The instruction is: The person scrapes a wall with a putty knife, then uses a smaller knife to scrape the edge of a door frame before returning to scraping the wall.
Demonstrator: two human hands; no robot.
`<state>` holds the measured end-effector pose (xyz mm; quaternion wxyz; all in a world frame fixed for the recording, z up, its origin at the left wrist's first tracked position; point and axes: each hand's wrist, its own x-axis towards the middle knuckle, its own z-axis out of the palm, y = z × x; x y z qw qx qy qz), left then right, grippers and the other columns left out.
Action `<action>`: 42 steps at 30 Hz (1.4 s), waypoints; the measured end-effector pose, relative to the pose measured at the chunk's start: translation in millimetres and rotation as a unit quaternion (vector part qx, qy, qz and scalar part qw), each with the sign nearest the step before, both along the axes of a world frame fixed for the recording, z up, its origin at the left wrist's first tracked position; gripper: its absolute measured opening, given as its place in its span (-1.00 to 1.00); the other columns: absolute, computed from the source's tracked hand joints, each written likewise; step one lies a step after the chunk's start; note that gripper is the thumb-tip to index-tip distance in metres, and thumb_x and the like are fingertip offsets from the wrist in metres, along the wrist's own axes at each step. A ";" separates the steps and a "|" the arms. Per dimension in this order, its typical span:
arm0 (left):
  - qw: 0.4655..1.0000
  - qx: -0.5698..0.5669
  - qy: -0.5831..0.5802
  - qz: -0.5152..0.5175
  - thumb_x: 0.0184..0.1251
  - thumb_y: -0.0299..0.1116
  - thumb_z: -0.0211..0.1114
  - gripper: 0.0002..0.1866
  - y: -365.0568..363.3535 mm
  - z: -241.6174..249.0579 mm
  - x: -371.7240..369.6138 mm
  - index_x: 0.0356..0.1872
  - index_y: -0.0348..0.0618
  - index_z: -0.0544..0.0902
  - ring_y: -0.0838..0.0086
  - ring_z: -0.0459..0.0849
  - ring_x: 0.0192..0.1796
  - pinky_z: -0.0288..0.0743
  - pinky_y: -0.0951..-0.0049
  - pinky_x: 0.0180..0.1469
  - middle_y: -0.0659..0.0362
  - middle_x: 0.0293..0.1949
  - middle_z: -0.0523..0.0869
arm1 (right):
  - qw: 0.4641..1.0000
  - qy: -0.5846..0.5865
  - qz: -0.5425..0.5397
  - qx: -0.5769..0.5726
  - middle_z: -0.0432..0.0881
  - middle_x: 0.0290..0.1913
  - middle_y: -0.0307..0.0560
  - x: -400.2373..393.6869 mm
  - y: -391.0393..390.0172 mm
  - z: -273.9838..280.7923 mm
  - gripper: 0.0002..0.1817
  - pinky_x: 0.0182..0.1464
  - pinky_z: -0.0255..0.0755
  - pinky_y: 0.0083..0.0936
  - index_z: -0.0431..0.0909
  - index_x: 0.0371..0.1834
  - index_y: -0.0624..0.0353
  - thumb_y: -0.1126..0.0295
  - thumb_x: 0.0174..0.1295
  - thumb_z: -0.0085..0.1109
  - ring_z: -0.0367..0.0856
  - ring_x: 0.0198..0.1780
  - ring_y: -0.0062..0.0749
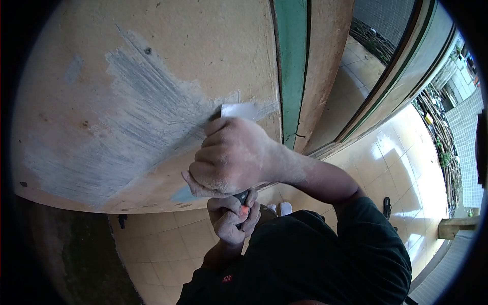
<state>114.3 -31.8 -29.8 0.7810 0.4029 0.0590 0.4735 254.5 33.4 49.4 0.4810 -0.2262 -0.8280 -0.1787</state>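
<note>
A flat metal scraper blade (240, 111) lies against the wall at the right end of a scraped grey-white patch (147, 96). My right hand (229, 155) is closed in a dusty fist just below the blade, wrapped round the scraper's hidden grip. Under the fist, a short dark handle end with an orange part (244, 210) shows. My left hand (233, 218) has its fingers closed round this end, close beneath my right hand. Pale dust covers both hands.
A green strip (293, 66) and a wooden frame (328, 61) border the wall on the right, beside a glass pane. Tiled floor (401, 168) stretches below and right, with a dark sandal (387, 207). Piled sticks (439, 137) lie along the far right.
</note>
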 end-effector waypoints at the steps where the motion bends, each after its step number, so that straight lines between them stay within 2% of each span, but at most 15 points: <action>1: 1.000 -0.005 0.002 0.002 0.12 -0.58 -0.01 -0.91 3.9 -1.2 0.5 -0.53 -0.19 0.33 0.66 0.22 -0.80 0.04 0.70 -0.85 -0.11 -0.32 0.43 | 1.000 0.002 0.002 -0.005 0.27 -0.83 -0.35 -0.7 1.8 -0.1 -0.56 -0.58 0.22 -0.55 0.22 -0.85 0.05 0.31 0.10 0.19 0.31 -0.76 -0.53; 5: 1.000 0.022 -0.005 -0.009 0.18 -0.55 0.01 -0.92 7.1 -13.4 -0.7 -0.50 -0.19 0.37 0.66 0.20 -0.80 0.03 0.71 -0.83 -0.09 -0.33 0.43 | 0.999 0.021 -0.029 0.009 0.27 -0.83 -0.35 -5.2 -6.5 -3.8 -0.58 -0.60 0.21 -0.53 0.25 -0.84 0.06 0.33 0.11 0.19 0.30 -0.76 -0.53; 7: 1.000 0.023 -0.011 0.016 0.16 -0.56 0.01 -0.91 -5.0 -17.9 -6.2 -0.51 -0.19 0.37 0.67 0.19 -0.80 0.03 0.71 -0.83 -0.11 -0.34 0.43 | 0.999 0.034 0.025 -0.023 0.27 -0.83 -0.34 -9.7 -9.2 -11.3 -0.58 -0.60 0.21 -0.54 0.25 -0.84 0.05 0.32 0.10 0.19 0.30 -0.75 -0.51; 11: 0.999 0.005 0.000 0.034 0.11 -0.56 0.01 -0.93 10.0 -9.1 5.4 -0.52 -0.19 0.36 0.67 0.18 -0.80 0.03 0.71 -0.83 -0.14 -0.36 0.41 | 1.000 0.005 -0.007 0.026 0.24 -0.83 -0.33 1.7 8.7 -1.8 -0.56 -0.60 0.22 -0.55 0.21 -0.86 0.03 0.32 0.11 0.19 0.29 -0.75 -0.50; 12: 0.999 0.012 -0.009 0.031 0.12 -0.55 0.01 -0.91 16.3 -7.6 7.5 -0.54 -0.19 0.35 0.66 0.19 -0.80 0.03 0.71 -0.83 -0.15 -0.35 0.41 | 0.997 -0.044 -0.065 0.001 0.39 -0.82 -0.33 6.5 3.3 7.1 -0.66 -0.43 0.38 -0.53 0.35 -0.83 0.01 0.26 0.05 0.13 0.47 -0.68 -0.48; 17: 0.999 0.040 0.022 -0.009 0.11 -0.56 -0.04 -0.93 -0.8 -6.0 -8.0 -0.53 -0.19 0.34 0.65 0.21 -0.80 0.03 0.71 -0.85 -0.14 -0.33 0.40 | 0.999 0.016 -0.032 -0.035 0.45 -0.79 -0.30 -5.7 -10.2 -5.1 -0.63 -0.44 0.40 -0.51 0.37 -0.83 0.01 0.26 0.12 0.10 0.53 -0.65 -0.49; 19: 1.000 0.014 0.002 0.008 0.11 -0.58 -0.05 -0.94 -3.2 -6.6 0.6 -0.50 -0.19 0.35 0.65 0.20 -0.80 0.03 0.71 -0.85 -0.12 -0.35 0.39 | 0.998 0.051 0.030 -0.004 0.30 -0.83 -0.33 -6.6 -3.8 -7.9 -0.57 -0.58 0.26 -0.53 0.24 -0.85 0.05 0.31 0.09 0.19 0.34 -0.75 -0.49; 24: 0.998 0.056 0.014 0.015 0.15 -0.56 -0.03 -0.93 8.6 -11.2 7.1 -0.48 -0.16 0.36 0.68 0.18 -0.79 0.02 0.73 -0.84 -0.09 -0.35 0.39 | 0.999 0.047 -0.015 0.011 0.25 -0.84 -0.35 3.6 -1.1 -3.0 -0.57 -0.59 0.22 -0.54 0.21 -0.85 0.04 0.35 0.08 0.19 0.30 -0.76 -0.49; 29: 1.000 0.021 0.013 -0.004 0.15 -0.52 0.02 -0.94 -1.4 -11.9 -11.2 -0.49 -0.17 0.36 0.67 0.18 -0.79 0.00 0.74 -0.83 -0.10 -0.34 0.40 | 0.998 0.054 0.013 -0.001 0.24 -0.84 -0.34 -10.5 -5.3 -7.8 -0.57 -0.62 0.18 -0.55 0.18 -0.85 0.03 0.38 0.07 0.18 0.29 -0.77 -0.52; 31: 0.999 0.021 0.029 0.013 0.14 -0.52 0.03 -0.95 6.7 -3.0 0.5 -0.48 -0.17 0.37 0.68 0.17 -0.79 0.01 0.73 -0.82 -0.11 -0.33 0.40 | 0.999 0.007 -0.006 0.033 0.25 -0.84 -0.34 3.3 2.3 1.1 -0.58 -0.62 0.21 -0.55 0.20 -0.85 0.03 0.38 0.06 0.19 0.31 -0.77 -0.54; 33: 0.998 0.040 0.008 0.038 0.12 -0.54 0.01 -0.95 20.8 -4.4 11.5 -0.49 -0.18 0.37 0.68 0.15 -0.79 0.02 0.72 -0.81 -0.11 -0.36 0.40 | 0.998 0.029 -0.007 0.047 0.27 -0.83 -0.35 5.8 6.9 4.4 -0.60 -0.61 0.22 -0.57 0.22 -0.85 0.03 0.38 0.04 0.20 0.31 -0.77 -0.54; 35: 0.997 0.081 0.011 0.000 0.09 -0.57 -0.01 -0.94 27.6 -7.9 12.3 -0.52 -0.20 0.37 0.69 0.12 -0.80 0.02 0.72 -0.80 -0.12 -0.39 0.40 | 0.998 0.043 -0.029 0.036 0.28 -0.83 -0.36 6.5 4.6 1.7 -0.61 -0.61 0.24 -0.59 0.24 -0.84 0.03 0.38 0.03 0.20 0.32 -0.77 -0.54; 36: 0.998 0.046 0.040 0.000 0.06 -0.62 -0.02 -0.92 21.0 -1.4 4.4 -0.54 -0.21 0.37 0.68 0.10 -0.81 0.02 0.71 -0.80 -0.12 -0.42 0.41 | 0.998 0.053 -0.027 0.029 0.27 -0.83 -0.35 3.0 1.3 1.1 -0.61 -0.61 0.24 -0.56 0.23 -0.84 0.03 0.38 0.03 0.20 0.31 -0.77 -0.53; 40: 0.999 0.008 0.034 0.008 0.02 -0.66 -0.05 -0.91 3.6 0.6 -7.1 -0.52 -0.23 0.37 0.68 0.10 -0.81 0.04 0.72 -0.81 -0.13 -0.41 0.40 | 0.999 0.043 0.018 0.001 0.27 -0.82 -0.33 -2.7 -1.9 -4.6 -0.60 -0.62 0.20 -0.54 0.22 -0.84 0.04 0.37 0.05 0.19 0.30 -0.77 -0.51; 42: 0.998 0.031 0.050 0.017 0.01 -0.66 -0.05 -0.91 7.4 9.3 -0.3 -0.51 -0.23 0.37 0.67 0.11 -0.81 0.04 0.71 -0.81 -0.13 -0.41 0.40 | 0.999 0.045 0.003 0.017 0.26 -0.81 -0.33 10.5 0.9 4.0 -0.60 -0.61 0.20 -0.54 0.23 -0.83 0.05 0.36 0.07 0.19 0.31 -0.76 -0.51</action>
